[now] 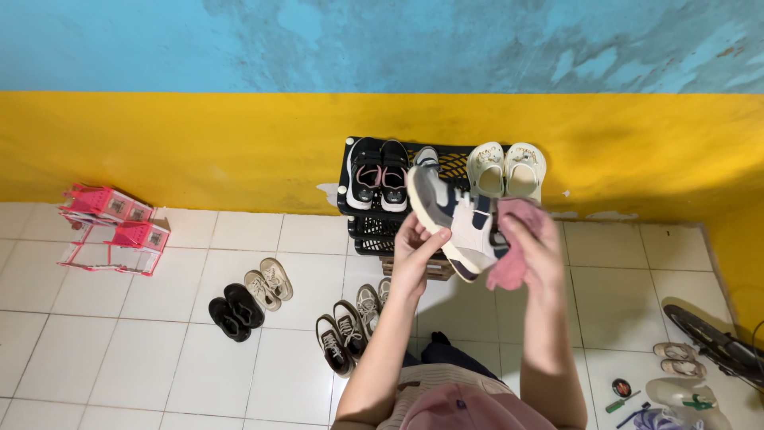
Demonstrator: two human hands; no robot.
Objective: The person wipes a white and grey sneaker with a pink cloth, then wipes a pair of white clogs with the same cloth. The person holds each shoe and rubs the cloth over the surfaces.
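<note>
Holding a sneaker (455, 224) up at chest height, the person is keeping it clear of the floor so the side panel is facing them and easy to get at. The left hand (415, 253) is gripping it from underneath near the sole, fingers curled closed around the edge, which is propping the shoe at a tilt with the toe pointing up and to the left. The right hand (535, 248) is bunching a pink cloth (513, 247) against the heel end, fingers wrapped shut on the fabric, so the cloth is pressing right onto the shoe.

The sneaker itself is looking chunky: grey upper, white side panel, dark navy bits near the heel, and a thick pale sole. Can't tell how clean it is from here.

Right behind it, a black plastic crate stack (374, 227) is standing against the yellow wall, carrying a pair of black and pink shoes (379, 173) and a pair of cream sandals (506, 168) on top, all toes toward the wall. Down on the white tiled floor (119, 350), more pairs are lining up: black shoes (235, 310), beige ones (268, 283), and brown sneakers (341, 334). A pink rack (113, 231) is lying tipped over, well off to the left.
</note>
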